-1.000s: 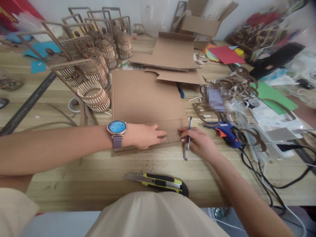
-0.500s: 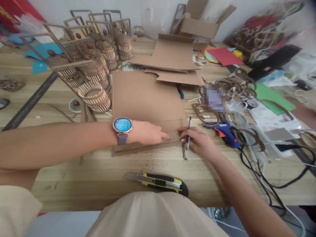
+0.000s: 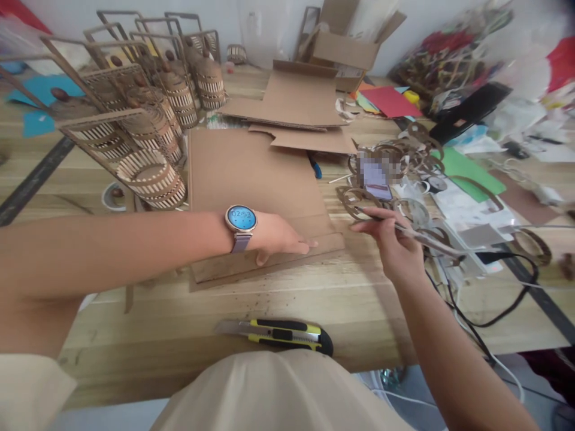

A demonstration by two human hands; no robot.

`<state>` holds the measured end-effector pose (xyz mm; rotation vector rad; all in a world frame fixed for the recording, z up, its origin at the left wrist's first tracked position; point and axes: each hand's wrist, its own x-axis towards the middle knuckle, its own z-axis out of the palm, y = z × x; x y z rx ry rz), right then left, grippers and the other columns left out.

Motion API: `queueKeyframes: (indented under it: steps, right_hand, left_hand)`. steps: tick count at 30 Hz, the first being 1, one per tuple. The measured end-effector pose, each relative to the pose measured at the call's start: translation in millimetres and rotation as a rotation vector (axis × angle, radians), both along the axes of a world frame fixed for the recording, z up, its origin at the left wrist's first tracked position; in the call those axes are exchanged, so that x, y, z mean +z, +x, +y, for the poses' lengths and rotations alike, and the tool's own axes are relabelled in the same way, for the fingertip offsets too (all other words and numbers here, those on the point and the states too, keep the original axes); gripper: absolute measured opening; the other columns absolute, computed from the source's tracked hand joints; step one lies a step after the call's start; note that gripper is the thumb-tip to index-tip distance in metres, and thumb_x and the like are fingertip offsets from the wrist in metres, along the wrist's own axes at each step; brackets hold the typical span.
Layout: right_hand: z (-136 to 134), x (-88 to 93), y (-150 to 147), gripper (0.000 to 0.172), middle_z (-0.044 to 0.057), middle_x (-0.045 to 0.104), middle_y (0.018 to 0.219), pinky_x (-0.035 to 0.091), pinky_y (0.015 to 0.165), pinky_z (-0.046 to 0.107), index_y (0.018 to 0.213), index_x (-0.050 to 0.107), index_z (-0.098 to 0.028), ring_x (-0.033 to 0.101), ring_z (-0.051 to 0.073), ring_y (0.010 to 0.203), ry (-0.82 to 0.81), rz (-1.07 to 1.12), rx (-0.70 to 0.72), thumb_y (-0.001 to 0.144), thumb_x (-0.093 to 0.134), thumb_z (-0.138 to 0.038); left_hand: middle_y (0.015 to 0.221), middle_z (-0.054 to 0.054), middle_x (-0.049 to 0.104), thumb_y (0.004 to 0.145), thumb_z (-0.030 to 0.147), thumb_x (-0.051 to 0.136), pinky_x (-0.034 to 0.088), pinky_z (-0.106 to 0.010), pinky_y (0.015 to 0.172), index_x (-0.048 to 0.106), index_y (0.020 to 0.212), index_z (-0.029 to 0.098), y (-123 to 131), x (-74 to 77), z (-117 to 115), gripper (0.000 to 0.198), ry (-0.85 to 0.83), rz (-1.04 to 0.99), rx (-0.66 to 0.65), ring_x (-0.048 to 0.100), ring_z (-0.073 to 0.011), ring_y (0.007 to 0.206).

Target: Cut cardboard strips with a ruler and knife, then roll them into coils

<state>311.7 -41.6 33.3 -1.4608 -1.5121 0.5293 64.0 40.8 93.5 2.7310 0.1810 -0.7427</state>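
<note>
My left hand [image 3: 281,236], with a round watch [image 3: 241,219] on the wrist, lies on a narrow cardboard strip [image 3: 330,242]. Its fingers are stretched out and rest on the strip, which lies over the near end of a larger cardboard sheet [image 3: 256,173]. My right hand [image 3: 399,245] is raised to the right of the cardboard, apart from it. Its fingers are closed on a pen [image 3: 381,218], whose tip points left. A yellow and black utility knife [image 3: 283,334] lies near the table's front edge, blade out to the left.
Several slatted lanterns [image 3: 153,120] with tall handles stand at the back left. More cut cardboard [image 3: 300,90] is stacked behind the sheet. Cardboard rings [image 3: 359,200], a phone [image 3: 376,179], green paper [image 3: 471,176] and black cables [image 3: 507,323] crowd the right side.
My right hand has lifted off the cardboard and moved right and up, tilting the pen to the left. My left hand has turned slightly, its thumb now spread. The view has shifted a little.
</note>
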Motion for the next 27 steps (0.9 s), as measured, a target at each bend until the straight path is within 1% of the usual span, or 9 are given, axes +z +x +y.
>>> queueKeyframes:
  steps: [3,5,7,11,13,17,22,25,27]
  right_hand:
    - [-7,-0.3,-4,0.047,0.006,0.07,0.081,0.057,0.075,0.041,0.103,0.067,-0.022,0.068,0.023,0.074,0.007,0.159,-0.01,0.095,0.042,-0.062]
    - [-15,1.1,-12,0.045,0.006,0.069,0.08,0.056,0.072,0.04,0.095,0.068,-0.022,0.066,0.022,0.073,-0.02,0.154,-0.006,0.094,0.045,-0.061]
    - [-24,4.1,-24,0.038,0.004,0.067,0.074,0.055,0.07,0.037,0.088,0.068,-0.022,0.065,0.021,0.07,-0.064,0.148,0.004,0.092,0.052,-0.057]
    - [-40,8.7,-52,0.021,0.001,0.067,0.069,0.052,0.06,0.03,0.082,0.067,-0.022,0.064,0.018,0.064,-0.191,0.07,0.089,0.087,0.063,-0.042]
    - [-43,6.7,-66,0.014,0.001,0.07,0.073,0.054,0.063,0.03,0.082,0.067,-0.022,0.066,0.018,0.068,-0.217,0.022,0.168,0.085,0.063,-0.035]
    - [-44,-2.8,-88,0.008,0.002,0.073,0.081,0.056,0.075,0.033,0.084,0.066,-0.023,0.07,0.02,0.078,-0.222,0.006,0.255,0.085,0.059,-0.028]
    - [-42,-7.4,-100,0.008,0.002,0.074,0.085,0.057,0.079,0.033,0.083,0.064,-0.024,0.07,0.02,0.084,-0.196,-0.014,0.263,0.085,0.057,-0.026]
    - [-42,-7.8,-103,0.009,0.002,0.074,0.084,0.057,0.079,0.033,0.084,0.064,-0.025,0.07,0.02,0.083,-0.18,-0.039,0.269,0.086,0.056,-0.026]
    - [-43,-8.8,-105,0.009,0.002,0.073,0.083,0.057,0.078,0.033,0.084,0.064,-0.025,0.07,0.02,0.082,-0.175,-0.051,0.271,0.087,0.056,-0.026]
  left_hand:
    - [0.16,0.006,0.033,0.044,-0.002,0.086,0.052,-0.032,0.068,0.067,0.108,0.03,6,-5.3,5,0.074,-0.027,0.008,0.029,0.066,-0.024,0.102]
    - [0.156,0.006,0.041,0.04,-0.002,0.087,0.051,-0.031,0.067,0.068,0.104,0.031,8,-10.2,9,0.074,-0.049,-0.008,0.052,0.066,-0.0226,0.096]
    - [0.155,0.006,0.043,0.039,0.0,0.088,0.05,-0.03,0.068,0.068,0.105,0.031,9,-15.4,13,0.075,-0.061,-0.023,0.047,0.066,-0.0216,0.094]
    - [0.163,0.009,0.026,0.034,0.006,0.092,0.05,-0.031,0.062,0.068,0.09,0.029,12,-22.8,17,0.065,-0.051,-0.052,0.0,0.067,-0.0217,0.089]
    - [0.164,0.01,0.022,0.031,0.006,0.092,0.05,-0.032,0.061,0.069,0.086,0.028,16,-23.8,16,0.063,-0.039,-0.056,-0.019,0.068,-0.0225,0.088]
    - [0.165,0.01,0.018,0.031,0.003,0.09,0.053,-0.035,0.063,0.072,0.095,0.031,21,-20.9,14,0.072,0.018,-0.021,-0.051,0.069,-0.0249,0.091]
    - [0.163,0.008,0.026,0.03,0.0,0.089,0.054,-0.037,0.069,0.072,0.103,0.035,21,-20.7,14,0.082,-0.03,-0.07,-0.023,0.068,-0.0286,0.098]
    - [0.163,0.007,0.026,0.032,0.005,0.091,0.054,-0.039,0.074,0.067,0.113,0.036,20,-24.0,16,0.089,-0.009,-0.06,-0.04,0.066,-0.0301,0.101]
    - [0.163,0.006,0.026,0.031,0.008,0.093,0.054,-0.04,0.074,0.067,0.114,0.035,20,-24.9,16,0.09,0.008,-0.046,-0.051,0.067,-0.0301,0.098]
